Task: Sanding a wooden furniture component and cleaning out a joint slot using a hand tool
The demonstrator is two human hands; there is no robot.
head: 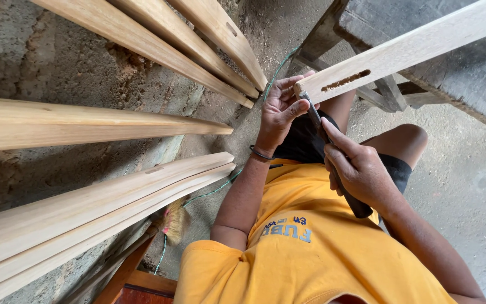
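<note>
The pale sawn wooden rail with a long slot cut near its end (400, 53) lies across a grey weathered bench (468, 67), its end sticking out past the bench toward the person. The left hand (281, 107) wraps around that end just short of the slot, fingers curled over the top and thumb pressed beneath, wrist bent back and forearm running down toward the yellow shirt (310, 247). The right hand (361, 171) is closed in a fist around the dark handle of a chisel-like tool (333, 163), whose blade points up at the rail's end beside the left thumb. To cut cleanly here, I judge the left hand should pin the rail hard against the bench and keep its fingers clear of the blade's line, while the right pushes in short, controlled strokes. Left of the rail, more pale wooden slats (102, 124) lean against a rough wall (57, 62).
</note>
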